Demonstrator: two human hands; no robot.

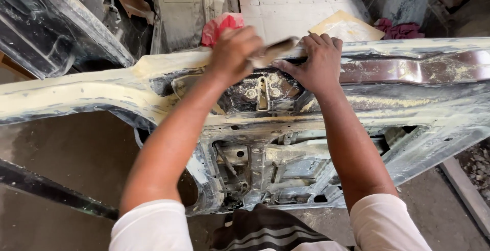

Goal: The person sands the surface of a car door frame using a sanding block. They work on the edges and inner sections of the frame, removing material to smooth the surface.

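A stripped car door (418, 103) lies flat in front of me, smeared with pale yellow body filler and worn dark paint. My left hand (232, 52) is closed on a flat sanding tool (273, 49), a tan strip held against the door's top edge and blurred. My right hand (319, 59) rests palm down on the same edge just right of the tool, fingers spread over the metal. Below both hands sits a latch plate (263, 93) with screws, and lower down the door's inner cavity (270, 169) shows brackets and rods.
A red rag (222, 26) lies beyond the door, a piece of tan cardboard (347, 26) and a dark red cloth (403, 29) to its right. A black car body part (56, 21) fills the upper left. A dark bar (51, 190) crosses the dusty floor at lower left.
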